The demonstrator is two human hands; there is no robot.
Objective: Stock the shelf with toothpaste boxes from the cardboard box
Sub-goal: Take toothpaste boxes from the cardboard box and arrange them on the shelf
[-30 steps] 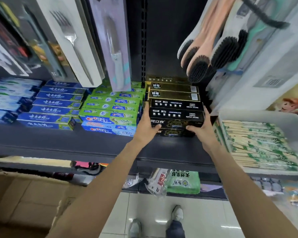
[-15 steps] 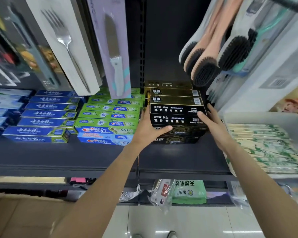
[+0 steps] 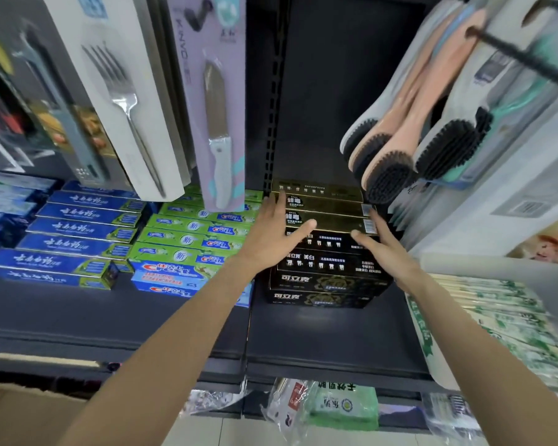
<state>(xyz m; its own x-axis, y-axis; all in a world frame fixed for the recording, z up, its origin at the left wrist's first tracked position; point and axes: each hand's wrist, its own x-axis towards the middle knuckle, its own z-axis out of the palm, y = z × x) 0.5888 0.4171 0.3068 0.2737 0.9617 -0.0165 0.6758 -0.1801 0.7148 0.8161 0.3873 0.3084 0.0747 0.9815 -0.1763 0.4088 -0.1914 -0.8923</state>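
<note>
A stack of black and gold toothpaste boxes [image 3: 327,268] stands on the dark shelf [image 3: 319,336], just right of the shelf's centre post. My left hand [image 3: 276,231] lies flat against the stack's left side, fingers spread, thumb across a gold box [image 3: 335,224]. On the stack's right side rests my right hand [image 3: 382,244], fingers spread over the black boxes. Neither hand grips a box. A corner of the cardboard box [image 3: 23,413] shows at the bottom left; its inside is hidden.
Green toothpaste boxes [image 3: 190,239] and blue ones [image 3: 74,239] fill the shelf to the left. A carded knife [image 3: 218,130], a carded fork [image 3: 126,101] and brushes [image 3: 400,149] hang just above the stack. A white bin of chopstick packs [image 3: 509,320] sits on the right.
Both hands let go of the front black box and slid further back and up along the stack's sides. My head moved closer to the shelf.
</note>
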